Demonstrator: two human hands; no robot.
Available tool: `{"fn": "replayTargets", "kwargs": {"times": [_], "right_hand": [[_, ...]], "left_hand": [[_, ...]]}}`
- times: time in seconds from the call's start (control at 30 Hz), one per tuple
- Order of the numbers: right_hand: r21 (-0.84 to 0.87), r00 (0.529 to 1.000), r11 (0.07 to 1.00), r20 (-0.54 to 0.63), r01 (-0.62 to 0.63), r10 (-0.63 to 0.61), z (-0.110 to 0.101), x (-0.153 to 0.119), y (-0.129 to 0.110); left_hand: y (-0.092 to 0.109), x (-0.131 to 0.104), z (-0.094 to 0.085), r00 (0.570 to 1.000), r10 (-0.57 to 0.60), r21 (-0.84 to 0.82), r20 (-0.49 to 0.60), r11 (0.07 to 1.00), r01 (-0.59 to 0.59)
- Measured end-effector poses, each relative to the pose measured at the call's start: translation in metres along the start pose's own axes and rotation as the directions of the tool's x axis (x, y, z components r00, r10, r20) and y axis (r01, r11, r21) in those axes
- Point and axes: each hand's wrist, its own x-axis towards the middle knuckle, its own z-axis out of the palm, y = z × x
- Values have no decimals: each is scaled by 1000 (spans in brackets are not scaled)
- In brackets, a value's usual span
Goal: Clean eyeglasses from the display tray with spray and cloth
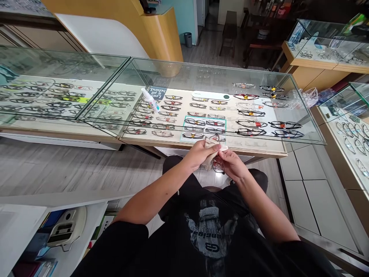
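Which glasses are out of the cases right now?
The dark-rimmed pair at the right hand, beside the pale cloth; the others lie inside glass display cases.

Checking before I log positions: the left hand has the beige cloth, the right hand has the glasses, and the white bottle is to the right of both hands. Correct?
Not the bottle's side: the head view shows the white bottle to the left. The left hand does have the beige cloth, the right hand the glasses.
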Motion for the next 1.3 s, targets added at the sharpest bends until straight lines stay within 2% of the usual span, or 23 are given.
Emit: {"fn": "replayTargets", "kwargs": {"times": [0.13,0.23,0.5,0.6,0.73,0.83,1.03,1.3], "right_hand": [[-74,1000,997,-7,-3,2,0,-1,6],[-94,999,996,-40,1,-5,-3,-2,7],[-68,998,997,-46,41,-44,-7,-3,-12],[-56,999,998,-50,5,-8,-6,-2,-14],[-83,1000,996,-17,-12,10,-4,1,-12],[-120,1000,993,15,21,-19,-1,3,-7],[-126,1000,992,9,-8,9,0,1,-1],[-98,999,995,-5,35,-36,-7,-1,-9]], "left_hand": [[-2,0,4,996,82,103,-16,991,-80],[-1,2,3,996,88,113,-9,990,-87],[4,4,-4,999,34,-102,-22,994,-36],[2,1,-3,1000,25,-131,6,991,-24],[-2,-1,0,996,87,-94,18,992,-84],[-4,0,2,991,132,-39,-17,990,-133],[-8,9,0,976,186,55,-111,982,-181],[-8,12,-4,991,114,-168,-64,978,-123]]}}
